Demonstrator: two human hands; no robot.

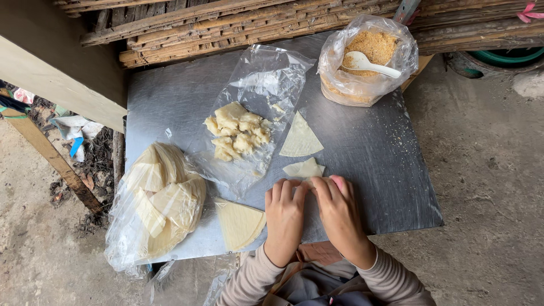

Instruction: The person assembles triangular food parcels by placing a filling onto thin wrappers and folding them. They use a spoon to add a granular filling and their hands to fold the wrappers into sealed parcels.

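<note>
My left hand (285, 214) and my right hand (340, 211) lie side by side, fingers down, on the near part of a metal table (374, 153). Both press on a pale dough wrapper (305, 169) whose far edge shows just beyond my fingertips. A triangular wrapper (300, 139) lies flat a little farther off. A stack of quarter-round wrappers (239, 223) sits left of my left hand. Pale yellow filling lumps (237, 131) rest on an opened clear plastic sheet.
A clear bag of folded wrappers (156, 201) hangs over the table's left front corner. A bag of brown crumbs (365, 59) with a white spoon (368, 64) stands at the far right. Woven bamboo slats (243, 20) run behind the table. Concrete floor lies to the right.
</note>
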